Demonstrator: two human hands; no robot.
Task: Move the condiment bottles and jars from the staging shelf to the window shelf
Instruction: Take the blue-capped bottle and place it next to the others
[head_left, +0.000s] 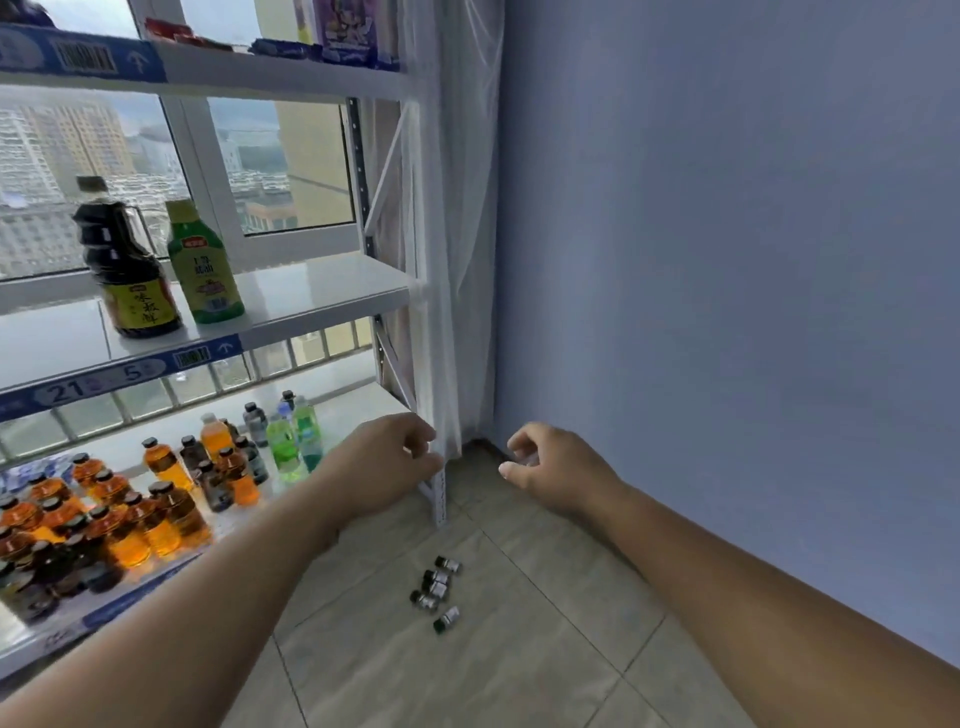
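Window shelf (322, 291), near front edge: dark soy bottle (124, 260) and green bottle (205, 265) standing.
Left hand (384, 457), right hand (550, 467): fingers loosely curled, seemingly empty; probably between carries, so next is fetching another bottle.

Stretches both bare forearms forward and down, wrists straight. Holds left hand (387, 462) and right hand (556, 470) level, near each other but apart. Grips nothing with either. Curls left fingers loosely, back of hand up. Lets right fingers hang loosely bent, thumb pointing toward the left hand.
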